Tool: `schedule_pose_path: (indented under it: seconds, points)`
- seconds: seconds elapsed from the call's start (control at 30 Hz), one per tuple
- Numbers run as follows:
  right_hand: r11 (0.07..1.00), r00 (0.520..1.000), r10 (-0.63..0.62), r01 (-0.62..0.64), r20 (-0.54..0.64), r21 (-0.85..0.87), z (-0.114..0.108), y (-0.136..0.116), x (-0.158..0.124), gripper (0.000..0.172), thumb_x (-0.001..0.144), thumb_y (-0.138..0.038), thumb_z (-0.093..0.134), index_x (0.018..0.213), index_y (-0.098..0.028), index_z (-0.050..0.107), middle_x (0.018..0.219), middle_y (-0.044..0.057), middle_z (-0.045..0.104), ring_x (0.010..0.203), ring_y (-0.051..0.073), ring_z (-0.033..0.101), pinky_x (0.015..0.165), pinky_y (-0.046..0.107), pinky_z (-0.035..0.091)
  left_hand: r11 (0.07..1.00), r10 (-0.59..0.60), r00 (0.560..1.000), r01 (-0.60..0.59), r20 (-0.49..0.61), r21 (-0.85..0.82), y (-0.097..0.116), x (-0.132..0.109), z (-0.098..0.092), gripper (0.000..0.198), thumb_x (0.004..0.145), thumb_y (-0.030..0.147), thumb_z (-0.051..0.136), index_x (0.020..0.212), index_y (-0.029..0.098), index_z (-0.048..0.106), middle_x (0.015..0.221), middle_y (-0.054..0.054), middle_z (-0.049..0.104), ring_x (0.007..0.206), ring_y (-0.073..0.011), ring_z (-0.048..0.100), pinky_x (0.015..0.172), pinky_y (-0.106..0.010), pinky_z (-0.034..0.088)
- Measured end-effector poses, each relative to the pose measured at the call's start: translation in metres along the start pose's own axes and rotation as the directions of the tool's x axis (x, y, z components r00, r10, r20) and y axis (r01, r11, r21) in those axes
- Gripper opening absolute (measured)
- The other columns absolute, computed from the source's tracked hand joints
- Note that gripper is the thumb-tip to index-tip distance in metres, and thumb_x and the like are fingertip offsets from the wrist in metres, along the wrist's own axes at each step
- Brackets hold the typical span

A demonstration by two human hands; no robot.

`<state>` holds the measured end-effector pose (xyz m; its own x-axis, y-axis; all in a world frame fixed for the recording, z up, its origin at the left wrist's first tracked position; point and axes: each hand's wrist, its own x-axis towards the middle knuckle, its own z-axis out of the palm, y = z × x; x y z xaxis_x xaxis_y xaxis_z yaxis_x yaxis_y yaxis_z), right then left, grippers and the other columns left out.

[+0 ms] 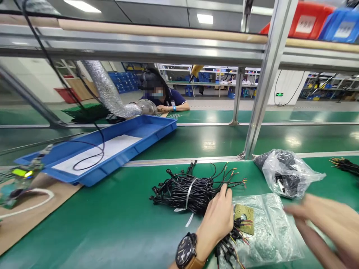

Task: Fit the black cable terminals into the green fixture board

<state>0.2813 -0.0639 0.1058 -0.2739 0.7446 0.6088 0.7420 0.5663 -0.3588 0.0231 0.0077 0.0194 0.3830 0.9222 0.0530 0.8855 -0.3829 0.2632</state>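
A coiled bundle of black cables (182, 192), tied with a pale band, lies on the green work surface. My left hand (220, 211), with a watch on its wrist, rests at the bundle's right end, its fingers curled round the cables; the fingertips are partly hidden. Short black leads with bare coloured ends (231, 241) spread out below that hand. Beside them, a yellowish square pad (248, 216) with a hole lies on a clear plastic bag (269, 235). My right hand (322, 222), smeared by motion, hovers at the bag's right side with fingers stretched out and nothing visible in them.
Behind the right hand sits a clear bag of black parts (288, 173). More cables (346, 164) lie at the right edge. A long blue tray (112, 173) holds a white sheet. A metal post (267, 80) rises from the bench. A person (165, 99) works across it.
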Motion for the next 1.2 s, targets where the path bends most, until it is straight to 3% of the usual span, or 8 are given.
schedule_pose_path:
  seconds: [0.1,0.13,0.27,0.53,0.77,0.93,1.1,1.2]
  points:
    - [0.929,0.888,0.26,-0.123,0.379,-0.349,0.012,0.059,0.05,0.037,0.103,-0.035,0.044,0.082,-0.023,0.072,0.073,0.007,0.07,0.064,0.02,0.064,0.064,0.034,0.044,0.998,-0.033,0.999,0.033,-0.002,0.055,-0.001,0.007,0.003,0.03,0.096,0.007,0.045,0.123,0.014,0.056,0.138,-0.019,0.057,0.114,-0.0289,0.069,0.093,-0.038,0.056]
    - [0.864,0.825,0.392,-0.179,0.408,-0.47,0.019,0.077,0.06,0.032,0.101,-0.029,0.047,0.081,-0.021,0.072,0.075,0.007,0.072,0.068,0.021,0.066,0.065,0.033,0.042,0.996,-0.042,0.999,0.042,-0.007,0.075,-0.002,0.01,0.004,0.03,0.095,0.004,0.044,0.119,0.015,0.057,0.133,-0.017,0.06,0.109,-0.0265,0.071,0.089,-0.035,0.057]
    - [0.749,0.771,0.555,-0.301,0.311,-0.59,0.057,0.121,0.067,0.023,0.094,-0.013,0.055,0.082,-0.013,0.074,0.088,0.015,0.076,0.078,0.025,0.071,0.067,0.031,0.042,0.981,-0.048,0.997,0.058,-0.059,0.185,-0.002,0.015,0.01,0.039,0.089,-0.009,0.042,0.113,0.018,0.057,0.125,-0.011,0.062,0.097,-0.0205,0.074,0.076,-0.028,0.055]
    - [0.757,0.759,0.559,-0.303,0.334,-0.578,0.085,0.132,0.046,0.014,0.093,-0.014,0.059,0.095,-0.016,0.073,0.102,0.014,0.078,0.097,0.027,0.074,0.072,0.029,0.044,0.932,-0.118,0.982,0.16,-0.147,0.325,0.015,0.013,0.015,0.034,0.088,-0.008,0.046,0.109,0.015,0.059,0.111,-0.011,0.063,0.085,-0.0211,0.074,0.069,-0.028,0.057]
    - [0.767,0.779,0.546,-0.318,0.307,-0.557,0.083,0.133,0.044,0.015,0.097,-0.016,0.057,0.105,-0.009,0.067,0.104,0.02,0.076,0.097,0.033,0.074,0.072,0.034,0.045,0.921,0.05,0.981,0.028,-0.189,0.389,0.023,0.011,-0.018,0.031,0.084,-0.006,0.048,0.1,0.016,0.063,0.099,-0.01,0.063,0.095,-0.0274,0.063,0.076,-0.036,0.054]
    - [0.771,0.8,0.533,-0.326,0.274,-0.547,0.072,0.12,0.042,0.014,0.099,-0.013,0.052,0.107,-0.01,0.062,0.102,0.018,0.075,0.095,0.032,0.072,0.071,0.033,0.043,0.961,0.26,0.952,-0.238,-0.16,0.144,0.009,0.003,-0.032,0.02,0.091,0.005,0.046,0.093,0.018,0.06,0.092,-0.007,0.062,0.088,-0.0245,0.056,0.081,-0.039,0.047]
    - [0.774,0.826,0.5,-0.29,0.261,-0.563,0.066,0.107,0.044,0.014,0.099,-0.011,0.047,0.101,-0.013,0.06,0.099,0.014,0.071,0.093,0.03,0.07,0.071,0.033,0.043,0.964,0.262,0.963,-0.264,-0.058,-0.036,-0.003,-0.002,-0.014,0.012,0.093,0.01,0.051,0.091,0.021,0.056,0.091,-0.003,0.064,0.083,-0.0209,0.06,0.076,-0.033,0.043]
    - [0.818,0.882,0.406,-0.234,0.239,-0.525,0.065,0.096,0.043,0.012,0.099,-0.013,0.048,0.098,-0.015,0.06,0.097,0.012,0.068,0.093,0.029,0.067,0.075,0.034,0.045,0.964,0.249,0.968,-0.25,-0.02,-0.086,-0.008,-0.004,-0.008,0.011,0.095,0.012,0.053,0.091,0.022,0.056,0.091,-0.001,0.066,0.084,-0.02,0.063,0.075,-0.031,0.042]
